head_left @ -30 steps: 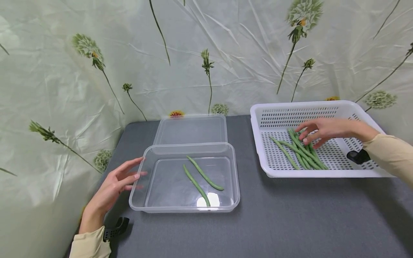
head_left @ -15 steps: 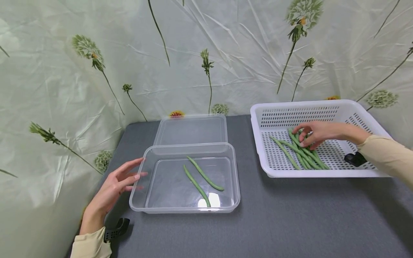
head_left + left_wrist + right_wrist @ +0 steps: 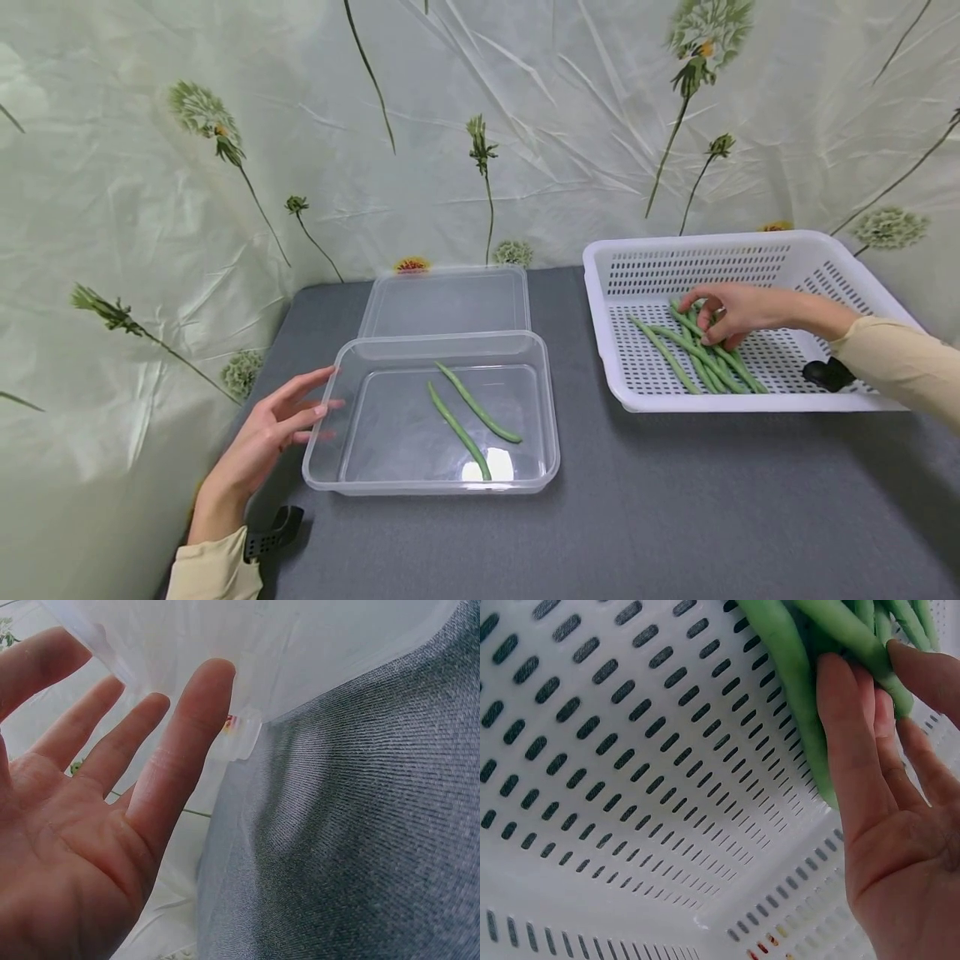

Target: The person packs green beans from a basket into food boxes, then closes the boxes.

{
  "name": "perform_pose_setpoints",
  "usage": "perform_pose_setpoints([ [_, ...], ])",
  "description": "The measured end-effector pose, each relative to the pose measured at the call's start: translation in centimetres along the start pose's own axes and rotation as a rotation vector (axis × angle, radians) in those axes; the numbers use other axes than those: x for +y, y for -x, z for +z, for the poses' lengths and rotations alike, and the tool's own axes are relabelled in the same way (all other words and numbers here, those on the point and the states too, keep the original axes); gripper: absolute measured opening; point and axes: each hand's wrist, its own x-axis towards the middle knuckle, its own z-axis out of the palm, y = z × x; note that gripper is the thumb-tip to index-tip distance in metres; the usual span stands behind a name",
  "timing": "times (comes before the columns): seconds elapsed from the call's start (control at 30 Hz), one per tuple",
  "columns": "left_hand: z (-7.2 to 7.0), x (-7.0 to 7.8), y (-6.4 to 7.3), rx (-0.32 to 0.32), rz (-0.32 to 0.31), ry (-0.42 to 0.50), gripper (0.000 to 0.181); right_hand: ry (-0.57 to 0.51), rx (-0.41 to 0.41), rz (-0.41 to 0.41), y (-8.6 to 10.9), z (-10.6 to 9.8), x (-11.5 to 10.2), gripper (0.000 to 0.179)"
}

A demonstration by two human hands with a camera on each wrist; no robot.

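Newly pinching bean [image 3: 861,634] centre-right with right hand [image 3: 742,307]; touching box [image 3: 390,433] with spread left hand [image 3: 262,429]; over grey tabletop [image 3: 637,508], before flowered sheet [image 3: 412,83].

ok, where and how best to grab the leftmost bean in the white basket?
Likely mid-length on the leftmost bean, from above, pinching across its width: it is long and slim and lies flat in the white basket, with a gap there to the other beans.

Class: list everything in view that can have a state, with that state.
Box: open, upright
Two beans in box: lying apart
Lid: off, behind box
Basket: open, upright
Basket beans: loosely bunched
Left hand: fingers apart, beside box
Right hand: pinching a bean
Backdrop: creased
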Motion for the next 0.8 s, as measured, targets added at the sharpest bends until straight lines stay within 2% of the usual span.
perform_pose_setpoints([
  [0.2, 0.1, 0.0, 0.1, 0.004, -0.001, -0.014, 0.049, -0.011, 0.020, 0.010, 0.6, 0.1, 0.2, 0.056],
  [0.6, 0.1, 0.0, 0.2, -0.002, 0.002, -0.018, 0.049, -0.081, 0.001, -0.067, 1.4, -0.2, 0.3, 0.061],
  [0.8, 0.2, -0.1, 0.1, -0.006, 0.014, -0.009, 0.049, -0.069, 0.038, -0.120, 1.9, -0.5, -0.5, 0.059],
])
